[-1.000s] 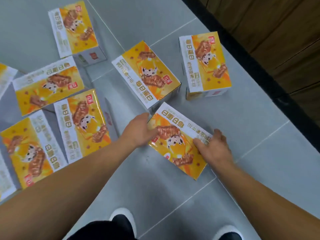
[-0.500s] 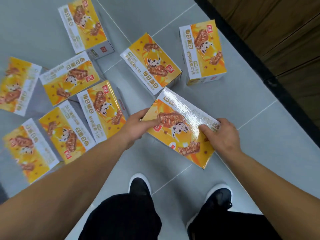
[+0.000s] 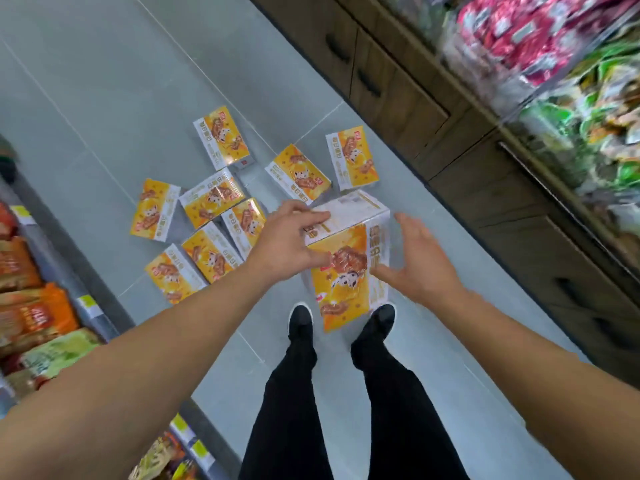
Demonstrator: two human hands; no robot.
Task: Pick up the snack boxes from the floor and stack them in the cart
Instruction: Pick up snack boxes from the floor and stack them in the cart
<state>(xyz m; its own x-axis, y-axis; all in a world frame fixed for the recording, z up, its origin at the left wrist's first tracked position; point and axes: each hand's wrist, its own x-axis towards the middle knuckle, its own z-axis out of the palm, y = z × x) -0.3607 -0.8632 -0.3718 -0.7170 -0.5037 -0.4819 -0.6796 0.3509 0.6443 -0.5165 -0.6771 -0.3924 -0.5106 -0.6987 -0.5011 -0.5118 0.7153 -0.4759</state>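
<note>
Left hand: the left hand holds the lifted snack box at its upper left corner, with the fingers curled over the white top face.
Right hand: the right hand is spread and relaxed just beside the right side of the box; I cannot tell if it touches.
What changed: half a second ago both hands held this box flat and low over the floor; now it is raised, turned on end, and the right hand has let go.
Box place: centre of the frame, above the shoes.
Other boxes: eight more lie on the floor, centre left.
Shelves: snack bags at the left edge and upper right.
Cart: not in view.
Meaning: one box is picked up; the carry to the cart comes next, I judge.
</note>
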